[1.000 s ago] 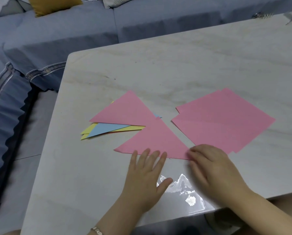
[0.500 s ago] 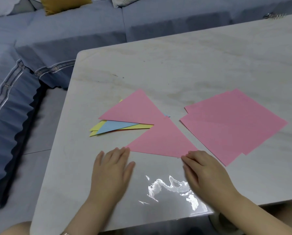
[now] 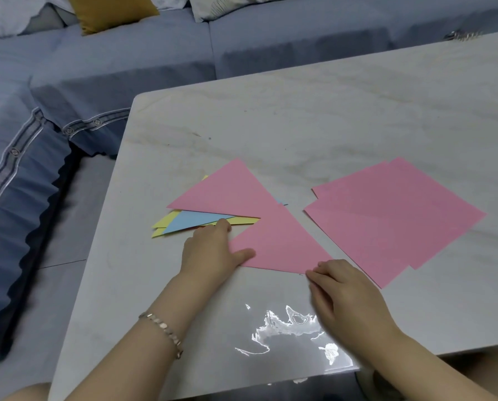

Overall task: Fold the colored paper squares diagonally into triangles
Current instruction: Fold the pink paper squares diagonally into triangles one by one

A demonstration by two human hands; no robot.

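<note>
A folded pink triangle point(image 3: 279, 244) lies flat near the table's front edge. My left hand point(image 3: 210, 250) is at its left corner, with the thumb on top of the paper and curled fingers reaching toward the pile behind it. The fingertips of my right hand point(image 3: 349, 299) touch the triangle's right corner. Behind and to the left sits a pile of folded triangles: a pink one point(image 3: 227, 192) on top, with blue point(image 3: 192, 221) and yellow point(image 3: 166, 224) ones poking out beneath. To the right lie overlapping unfolded pink squares point(image 3: 395, 215).
The marble table point(image 3: 299, 125) has a bright glare patch near its front edge. A blue sofa point(image 3: 97, 68) with a mustard cushion point(image 3: 111, 10) wraps around the far and left sides. Small metallic items point(image 3: 461, 36) lie at the table's far right corner.
My left hand slid left along the triangle's front edge, from its middle to the left corner, and now has its thumb on the paper. The right hand stayed at the right corner.
</note>
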